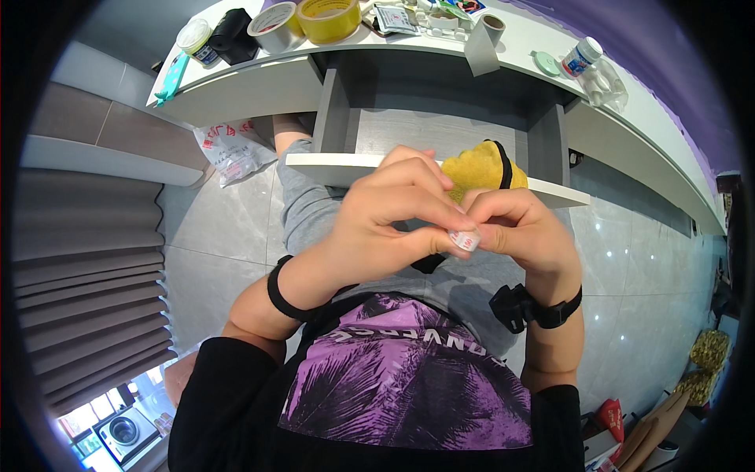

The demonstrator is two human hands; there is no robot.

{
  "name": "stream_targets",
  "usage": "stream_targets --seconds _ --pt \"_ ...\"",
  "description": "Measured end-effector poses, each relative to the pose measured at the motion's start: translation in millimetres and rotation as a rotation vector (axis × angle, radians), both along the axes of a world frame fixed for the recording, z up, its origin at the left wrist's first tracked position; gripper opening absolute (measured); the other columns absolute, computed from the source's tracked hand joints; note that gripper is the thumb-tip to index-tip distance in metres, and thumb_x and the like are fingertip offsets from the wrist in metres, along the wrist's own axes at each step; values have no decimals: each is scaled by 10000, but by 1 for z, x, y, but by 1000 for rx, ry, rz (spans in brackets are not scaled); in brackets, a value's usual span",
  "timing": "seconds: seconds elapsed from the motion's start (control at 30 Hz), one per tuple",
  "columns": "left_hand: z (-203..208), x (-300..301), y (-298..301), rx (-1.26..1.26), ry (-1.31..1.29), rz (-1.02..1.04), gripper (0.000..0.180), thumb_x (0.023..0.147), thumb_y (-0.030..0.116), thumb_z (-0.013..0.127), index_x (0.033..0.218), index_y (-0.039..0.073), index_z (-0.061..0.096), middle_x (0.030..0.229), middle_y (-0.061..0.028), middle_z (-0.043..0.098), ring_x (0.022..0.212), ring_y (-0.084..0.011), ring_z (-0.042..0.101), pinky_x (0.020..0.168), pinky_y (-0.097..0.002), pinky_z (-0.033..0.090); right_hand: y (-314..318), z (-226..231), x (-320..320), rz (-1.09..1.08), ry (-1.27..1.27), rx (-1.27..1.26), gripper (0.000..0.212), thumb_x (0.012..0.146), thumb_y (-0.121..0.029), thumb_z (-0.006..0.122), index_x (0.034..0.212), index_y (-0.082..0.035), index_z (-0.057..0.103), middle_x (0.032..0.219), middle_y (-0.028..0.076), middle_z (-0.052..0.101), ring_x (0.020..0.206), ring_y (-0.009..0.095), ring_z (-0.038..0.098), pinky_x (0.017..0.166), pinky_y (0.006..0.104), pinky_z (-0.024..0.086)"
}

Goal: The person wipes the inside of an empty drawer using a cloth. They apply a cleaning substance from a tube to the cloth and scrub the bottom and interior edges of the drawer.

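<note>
My left hand (401,208) and my right hand (519,224) meet in front of the open drawer (338,164). Between their thumbs and forefingers they pinch a small white wrapped piece with red print (465,239). Its exact kind is too small to tell, and the fingertips cover part of it. The other fingers of my left hand are loosely curled above it. Just behind my right hand, a yellow cloth with a black edge (480,169) hangs over the drawer front, touching or nearly touching the fingers.
On the white desktop (535,39) stand tape rolls (329,17), a black container (233,37), a tub (198,41), an unrolling paper roll (487,43) and a pill bottle (582,57). A plastic bag (233,149) lies on the floor at the left, near a grey curtain (90,275).
</note>
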State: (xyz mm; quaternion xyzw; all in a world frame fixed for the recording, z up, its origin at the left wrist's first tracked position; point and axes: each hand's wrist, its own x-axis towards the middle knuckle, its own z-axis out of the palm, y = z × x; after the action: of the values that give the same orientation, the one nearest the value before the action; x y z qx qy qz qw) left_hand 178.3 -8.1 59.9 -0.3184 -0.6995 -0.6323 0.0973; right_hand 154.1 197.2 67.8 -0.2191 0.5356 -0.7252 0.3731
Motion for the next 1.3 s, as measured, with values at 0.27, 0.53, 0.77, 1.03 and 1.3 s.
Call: stream_targets --seconds 0.27,0.53,0.77,1.03,1.3 --pt "-13 0 12 215 -214 -154 227 626 80 786 826 115 685 1058 -49 512 1049 -216 458 987 -385 306 -4 7 3 -20 -99 -101 152 815 -67 629 935 21 597 889 55 607 817 118 583 718 223 457" --pt "-13 -4 14 219 -180 -96 229 659 107 770 864 118 666 1201 -135 447 1176 -254 413 1019 -405 287 -7 -1 5 -84 -115 -140 213 817 -89 629 991 24 582 919 69 619 821 122 599 723 220 475" --pt "11 -9 3 -400 347 272 316 582 90 749 885 140 674 938 0 588 895 -220 519 888 -402 391 -4 -1 6 -292 -24 100 165 797 -63 660 921 7 577 828 26 611 745 65 565 642 175 442" --pt "12 -9 0 -310 273 165 206 627 149 760 824 165 701 793 53 603 843 -176 524 927 -434 359 -3 -1 5 -241 -38 -46 207 742 -12 706 899 -1 572 844 25 591 795 81 560 685 202 451" --pt "-4 -12 7 -80 111 -18 201 638 170 769 831 162 712 909 13 541 1028 -215 440 971 -411 314 -1 3 2 -24 -160 -89 463 680 -95 771 1081 43 585 929 38 595 850 107 550 737 240 444"
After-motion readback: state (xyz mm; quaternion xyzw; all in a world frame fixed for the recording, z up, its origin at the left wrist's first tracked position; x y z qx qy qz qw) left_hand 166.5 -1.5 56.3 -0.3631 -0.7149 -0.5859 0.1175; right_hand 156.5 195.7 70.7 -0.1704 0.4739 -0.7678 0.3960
